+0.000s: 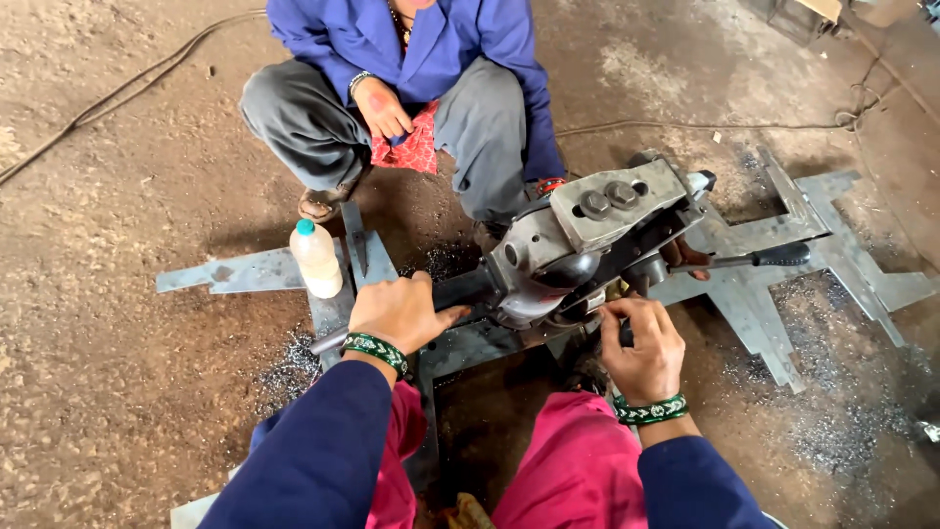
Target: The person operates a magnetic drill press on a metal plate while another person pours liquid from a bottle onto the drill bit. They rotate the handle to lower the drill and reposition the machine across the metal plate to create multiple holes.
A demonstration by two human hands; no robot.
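Here the big grey metal machine [578, 245] is sitting on flat steel pieces [764, 284] on the floor. The left hand [399, 312] is gripping its handle; the right hand [641, 345] is pinching something hidden underneath.

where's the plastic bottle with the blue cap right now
In the head view the plastic bottle stands upright left of centre on the flat steel pieces, just beyond the left hand and in front of the squatting co-worker.
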